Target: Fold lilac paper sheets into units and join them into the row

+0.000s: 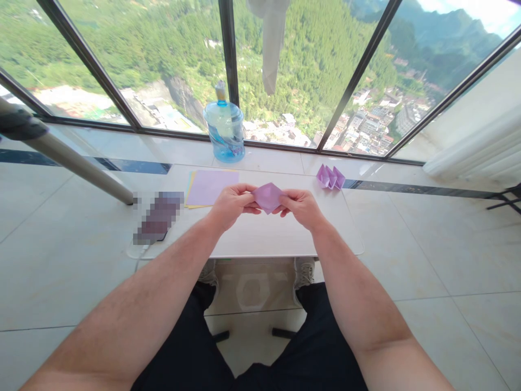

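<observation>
A folded piece of purple paper (267, 196) is held just above a small white table (260, 236). My left hand (231, 205) pinches its left side, fingers closed on it. My right hand (300, 207) pinches its right side the same way. A stack of flat paper sheets (208, 187), purple on top with yellow edges showing, lies on the table left of my hands. Finished purple folded shapes (330, 177) sit at the table's far right corner.
A blurred-out phone (158, 217) lies on the table's left side. A large blue water jug (225, 129) stands on the sill by the window. A slanted pole (61, 153) crosses the left. Pale tiled floor surrounds the table.
</observation>
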A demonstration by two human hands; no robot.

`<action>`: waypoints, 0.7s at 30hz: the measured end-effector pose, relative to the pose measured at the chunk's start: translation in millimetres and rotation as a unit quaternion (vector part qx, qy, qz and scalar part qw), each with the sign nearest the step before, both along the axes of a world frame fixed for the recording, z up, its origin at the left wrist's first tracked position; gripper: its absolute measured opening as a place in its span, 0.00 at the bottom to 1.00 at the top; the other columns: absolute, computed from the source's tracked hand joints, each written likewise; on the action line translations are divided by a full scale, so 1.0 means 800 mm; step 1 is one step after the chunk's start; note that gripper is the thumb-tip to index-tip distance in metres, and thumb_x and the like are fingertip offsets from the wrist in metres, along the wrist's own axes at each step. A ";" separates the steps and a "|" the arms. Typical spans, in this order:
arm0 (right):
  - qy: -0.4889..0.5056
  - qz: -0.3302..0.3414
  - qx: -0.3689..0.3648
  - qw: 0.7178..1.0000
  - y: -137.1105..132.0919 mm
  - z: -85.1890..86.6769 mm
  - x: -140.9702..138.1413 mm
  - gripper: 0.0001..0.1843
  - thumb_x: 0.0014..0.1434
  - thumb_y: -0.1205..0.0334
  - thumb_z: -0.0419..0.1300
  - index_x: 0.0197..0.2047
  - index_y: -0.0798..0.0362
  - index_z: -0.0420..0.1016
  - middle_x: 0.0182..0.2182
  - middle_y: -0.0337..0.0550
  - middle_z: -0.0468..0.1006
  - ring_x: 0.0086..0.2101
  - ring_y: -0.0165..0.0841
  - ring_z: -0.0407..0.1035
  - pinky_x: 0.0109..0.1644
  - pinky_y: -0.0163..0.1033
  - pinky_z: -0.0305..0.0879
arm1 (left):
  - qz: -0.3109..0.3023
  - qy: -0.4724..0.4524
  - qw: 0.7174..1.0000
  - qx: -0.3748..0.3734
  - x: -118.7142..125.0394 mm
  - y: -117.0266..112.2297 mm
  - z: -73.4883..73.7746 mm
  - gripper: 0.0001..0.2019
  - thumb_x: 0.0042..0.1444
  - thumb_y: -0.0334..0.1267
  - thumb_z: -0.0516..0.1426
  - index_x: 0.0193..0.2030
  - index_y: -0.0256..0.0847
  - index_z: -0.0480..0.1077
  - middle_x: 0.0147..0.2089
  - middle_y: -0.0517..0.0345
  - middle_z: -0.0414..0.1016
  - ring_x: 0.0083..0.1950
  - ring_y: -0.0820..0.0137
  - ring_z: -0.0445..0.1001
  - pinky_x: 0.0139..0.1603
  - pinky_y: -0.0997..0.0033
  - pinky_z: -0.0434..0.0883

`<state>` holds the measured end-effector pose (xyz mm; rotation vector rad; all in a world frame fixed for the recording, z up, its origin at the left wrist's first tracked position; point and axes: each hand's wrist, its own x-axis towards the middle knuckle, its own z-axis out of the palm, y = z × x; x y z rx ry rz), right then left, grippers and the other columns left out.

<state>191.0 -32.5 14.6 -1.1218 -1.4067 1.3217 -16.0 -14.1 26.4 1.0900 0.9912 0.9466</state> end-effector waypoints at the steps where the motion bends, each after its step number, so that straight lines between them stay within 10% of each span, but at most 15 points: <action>1: 0.008 0.000 -0.002 1.000 0.000 0.000 0.000 0.22 0.53 0.46 0.68 0.44 0.55 0.84 0.28 0.45 0.84 0.30 0.35 0.79 0.30 0.36 0.73 | 0.010 0.002 1.000 0.000 0.001 -0.001 0.000 0.14 0.46 0.39 0.67 0.39 0.34 0.78 0.30 0.51 0.81 0.32 0.65 0.81 0.35 0.66 0.79; 21: 0.122 0.004 -0.033 0.992 -0.003 -0.002 0.000 0.10 0.49 0.61 0.66 0.35 0.53 0.85 0.29 0.44 0.84 0.32 0.36 0.79 0.41 0.43 0.78 | 0.049 -0.041 0.998 0.015 0.005 -0.008 0.001 0.06 0.42 0.34 0.62 0.27 0.35 0.73 0.25 0.55 0.76 0.29 0.65 0.79 0.35 0.61 0.79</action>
